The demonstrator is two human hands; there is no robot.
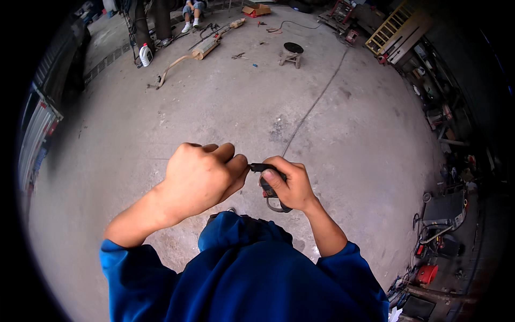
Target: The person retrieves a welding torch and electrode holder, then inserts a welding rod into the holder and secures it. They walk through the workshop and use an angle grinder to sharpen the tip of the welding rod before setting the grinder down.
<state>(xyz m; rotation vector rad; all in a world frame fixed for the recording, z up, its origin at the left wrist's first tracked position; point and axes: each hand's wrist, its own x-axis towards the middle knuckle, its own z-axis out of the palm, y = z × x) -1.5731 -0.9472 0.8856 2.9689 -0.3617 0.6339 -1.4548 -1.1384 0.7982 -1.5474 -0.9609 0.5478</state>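
In front of my body, both hands meet over the concrete floor. My right hand [289, 184] is wrapped round a black handheld tool [260, 167], its thumb pressed along the top. A narrow black end points left from this grip; a reddish spot and a curved dark loop [276, 207] show below it. The tool's exact kind is not clear. My left hand [206, 173] is closed, its fingertips pinched right at the narrow end. Whatever those fingers hold is mostly hidden behind the knuckles.
A low stool with a round black top [293, 49] stands ahead. Long exhaust-like pipes [205, 48] lie far left beside a white jug [145, 55]. A seated person [192, 13] is at the back. A yellow ladder [390, 29] and cluttered equipment with a red bucket [427, 274] line the right.
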